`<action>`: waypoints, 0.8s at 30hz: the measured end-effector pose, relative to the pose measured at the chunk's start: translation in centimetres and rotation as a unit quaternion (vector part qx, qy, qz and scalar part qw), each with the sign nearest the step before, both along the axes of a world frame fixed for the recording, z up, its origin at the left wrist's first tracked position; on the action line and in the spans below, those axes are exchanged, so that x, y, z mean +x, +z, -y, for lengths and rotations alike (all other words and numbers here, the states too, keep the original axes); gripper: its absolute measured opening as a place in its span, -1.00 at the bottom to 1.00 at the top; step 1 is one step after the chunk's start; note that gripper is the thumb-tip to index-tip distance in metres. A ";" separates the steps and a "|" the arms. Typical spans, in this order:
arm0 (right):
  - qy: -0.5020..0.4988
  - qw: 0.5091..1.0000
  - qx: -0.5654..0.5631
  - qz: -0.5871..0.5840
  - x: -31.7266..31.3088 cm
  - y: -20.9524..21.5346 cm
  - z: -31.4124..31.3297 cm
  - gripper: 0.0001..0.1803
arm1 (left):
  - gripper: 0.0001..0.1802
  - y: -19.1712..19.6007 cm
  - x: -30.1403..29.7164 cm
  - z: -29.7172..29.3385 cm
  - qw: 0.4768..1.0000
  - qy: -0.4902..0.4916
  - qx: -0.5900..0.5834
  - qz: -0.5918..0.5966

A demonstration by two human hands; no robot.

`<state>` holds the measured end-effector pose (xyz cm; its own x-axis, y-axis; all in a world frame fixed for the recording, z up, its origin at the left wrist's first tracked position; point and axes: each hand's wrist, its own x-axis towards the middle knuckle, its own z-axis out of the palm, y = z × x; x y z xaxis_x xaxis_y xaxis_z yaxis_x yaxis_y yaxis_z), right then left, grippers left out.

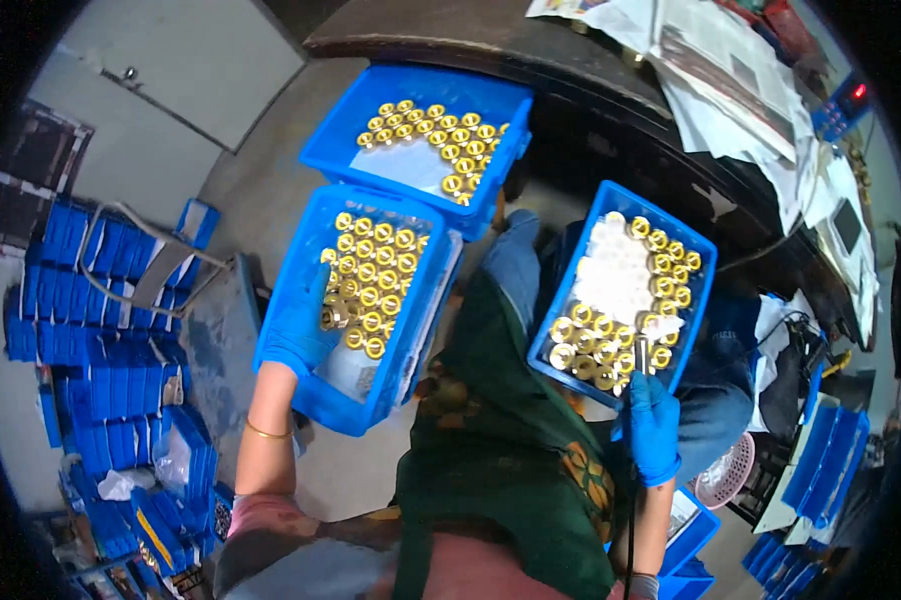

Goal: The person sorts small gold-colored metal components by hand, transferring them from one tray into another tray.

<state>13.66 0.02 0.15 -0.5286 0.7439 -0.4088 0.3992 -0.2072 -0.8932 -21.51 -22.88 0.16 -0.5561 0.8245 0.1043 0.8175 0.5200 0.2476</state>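
- We see the left hand (299,325), in a blue glove, reaching into the near left blue crate (289,268), its fingers curled about a brass fitting (333,316) at the left edge of the packed rows; the fitting sits right at the fingertips, though we cannot tell how firmly it is pinched.
- The brass fittings in that crate (376,275) are short round rings, shiny yellow metal, standing on end in close rows over a pale sheet.
- The right hand (655,425), gloved in blue too, is closed around a dark slim tool (643,358) whose tip stands among the fittings at the near edge of the right crate (701,290).
- A black cord (630,540) hangs down from that hand beside the forearm.
- The right crate rests on the person's lap, tilted; its far half shows a white moulded tray (611,270) with round hollows, and brass rings (591,345) fill the near and right parts.
- A third blue crate (341,130) lies beyond the left one, touching it, half filled with the same rings.
- All three crates are smooth, hard plastic with raised rims.
- A green patterned cloth (501,440) covers the lap between the two hands.
- A thin gold bangle (268,432) circles the left wrist.
- Stacks of blue crates (101,380) stand on the floor to the left.
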 end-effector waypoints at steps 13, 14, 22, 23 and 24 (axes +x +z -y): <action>-0.005 1.000 0.015 0.023 1.1 0.0 -0.4 -0.69 | -0.51 -7.2 -1.5 0.0 0.984 0.137 -0.077 0.080; -0.006 0.999 0.015 0.028 1.4 -0.7 -0.5 -0.69 | -0.49 -3.9 0.0 -2.8 0.983 0.112 -0.137 0.053; 0.065 0.997 0.024 0.027 1.6 0.1 -0.6 -0.61 | -0.50 -8.4 15.6 -27.4 0.889 -0.377 0.141 0.218; 0.053 0.998 0.030 0.029 2.0 0.0 -0.5 -0.61 | -0.49 -10.4 17.6 -29.6 0.877 -0.380 0.118 0.268; 0.045 0.999 0.020 0.020 2.4 0.0 -0.3 -0.61 | -0.48 -12.0 18.9 -31.5 0.880 -0.377 0.061 0.284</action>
